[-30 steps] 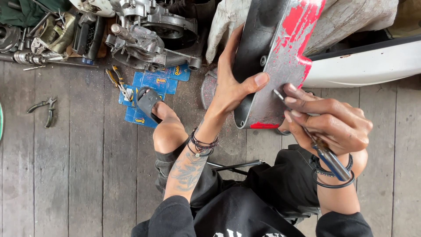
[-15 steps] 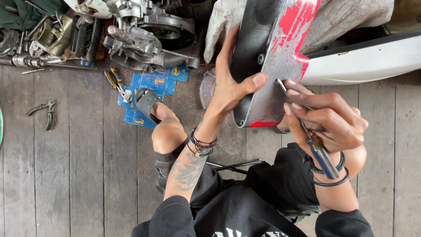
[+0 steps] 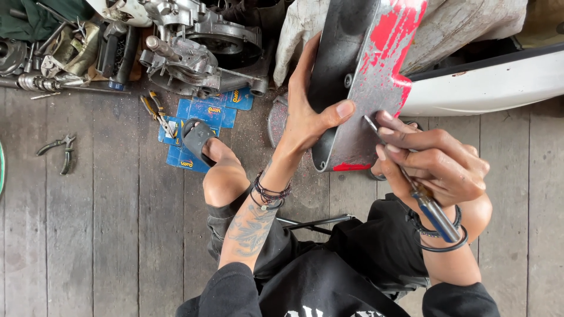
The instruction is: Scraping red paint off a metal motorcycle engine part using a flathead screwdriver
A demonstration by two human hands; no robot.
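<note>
Panel (image 3: 376,88): dark grey/black on the inner side, outer face bare silvery grey with patchy bright red paint, red strip along the bottom edge. Screwdriver (image 3: 432,205): steel shank, blue and silver handle with an amber band. Left hand (image 3: 311,117) wrist: dark beaded bracelets; forearm has grey-black tattoo work. Right hand (image 3: 435,161) wrist: black bands. Clothes black, white print on the shirt. Floor (image 3: 106,235): weathered grey-brown planks. Packets (image 3: 205,114): blue with yellow marks. Sandal (image 3: 197,138): dark grey. Engine casing (image 3: 200,47): dull silver-grey. Bodywork (image 3: 487,82): white with black trim. Pliers (image 3: 59,149): dark grey. Cloth (image 3: 35,17): dark green.
</note>
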